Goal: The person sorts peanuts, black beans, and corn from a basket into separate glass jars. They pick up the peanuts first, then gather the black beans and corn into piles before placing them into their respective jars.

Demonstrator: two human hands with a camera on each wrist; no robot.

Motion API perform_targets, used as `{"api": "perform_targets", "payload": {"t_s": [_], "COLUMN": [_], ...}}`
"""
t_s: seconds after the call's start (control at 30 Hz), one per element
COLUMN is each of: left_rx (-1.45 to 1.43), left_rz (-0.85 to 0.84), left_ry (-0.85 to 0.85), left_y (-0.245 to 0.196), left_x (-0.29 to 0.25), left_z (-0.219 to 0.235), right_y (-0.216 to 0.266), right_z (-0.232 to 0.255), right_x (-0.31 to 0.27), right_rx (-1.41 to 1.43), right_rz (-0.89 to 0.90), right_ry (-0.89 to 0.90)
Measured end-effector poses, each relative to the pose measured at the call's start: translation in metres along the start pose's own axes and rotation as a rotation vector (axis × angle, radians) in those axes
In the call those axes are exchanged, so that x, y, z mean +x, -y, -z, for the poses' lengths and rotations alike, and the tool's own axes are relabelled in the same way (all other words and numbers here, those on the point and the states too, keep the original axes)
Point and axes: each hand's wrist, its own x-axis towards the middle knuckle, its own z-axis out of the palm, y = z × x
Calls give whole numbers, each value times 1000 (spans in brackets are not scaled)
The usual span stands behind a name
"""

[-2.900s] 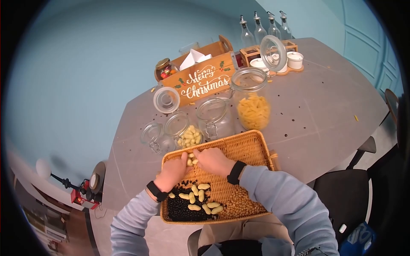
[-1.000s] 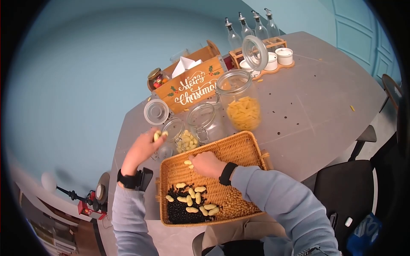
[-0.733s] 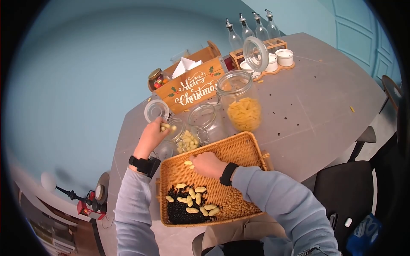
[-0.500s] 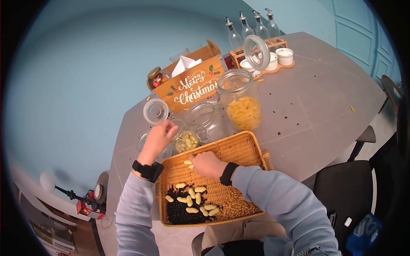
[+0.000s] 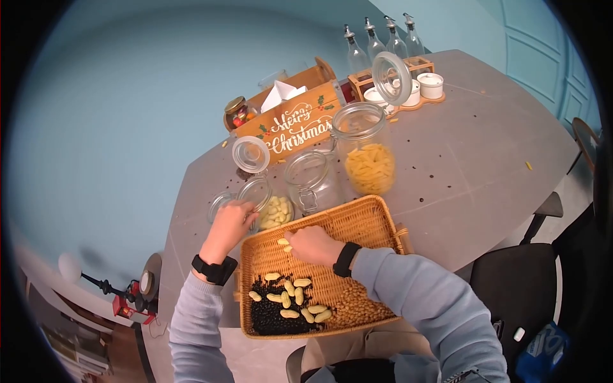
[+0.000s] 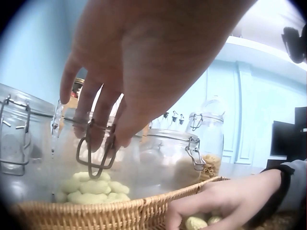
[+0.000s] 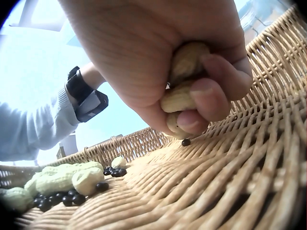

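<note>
My left hand [image 5: 228, 228] is over the mouth of a glass jar with peanuts [image 5: 276, 212]. In the left wrist view its fingers hang loosely by the wire clasp [image 6: 96, 155], with no peanut seen in them. My right hand [image 5: 311, 246] is low in the wicker basket [image 5: 377, 210], fingers curled round several peanuts [image 7: 178, 98]. More peanuts [image 5: 289, 313] lie on black beans [image 5: 274, 324] in the basket's near left part, beside light brown beans [image 5: 361, 306].
An empty glass jar [image 5: 311, 185] and a pasta jar [image 5: 370, 167] stand right of the peanut jar; another jar [image 5: 219, 203] is to its left. Behind are a wooden Christmas box [image 5: 300, 127], white pots [image 5: 431, 85] and glass bottles [image 5: 396, 46]. Black beans are scattered on the table [image 5: 472, 159].
My left hand went from the basket to the peanut jar with peanuts, which no longer show in it, and is now slightly lower. My right hand has stayed in the basket.
</note>
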Motion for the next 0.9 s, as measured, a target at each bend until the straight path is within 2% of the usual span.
{"api": "perform_targets", "payload": {"t_s": [0.37, 0.43, 0.47, 0.6, 0.67, 0.7, 0.73, 0.8, 0.83, 0.87, 0.9], "left_rx": [55, 167, 163, 97, -319, -418, -418, -1125, -1289, -1287, -1515], "left_rz": [-42, -157, -160, -34, 263, 301, 300, 564, 663, 664, 708], "left_ry": [-168, -444, -444, -334, -168, -52, -51, 231, 316, 315, 441], "left_y": [-8, -26, -34, -56, -55, -46, -39, -34, -37, -37, -33], "left_x": [-2, -3, -5, -26, -33, -38, -41, -45, -47, -49, -52], "left_z": [-13, -8, -5, -3, -9, -11, -14, -16, -18, -23, -33], "right_y": [2, 2, 3, 8, 10, 12, 14, 13, 13, 13, 13], "right_z": [5, 6, 9, 14, 16, 20, 23, 24, 24, 24, 23], "right_x": [0, 1, 1, 4, 5, 4, 3, 3, 3, 3, 2], "right_rx": [98, 186, 185, 292, 301, 299, 297, 264, 230, 231, 176], "right_rz": [63, 71, 65, 117, 148, 136, 124, 181, 242, 243, 311], "right_ry": [-27, -116, -116, -283, -343, -330, -317, -317, -314, -315, -292]}}
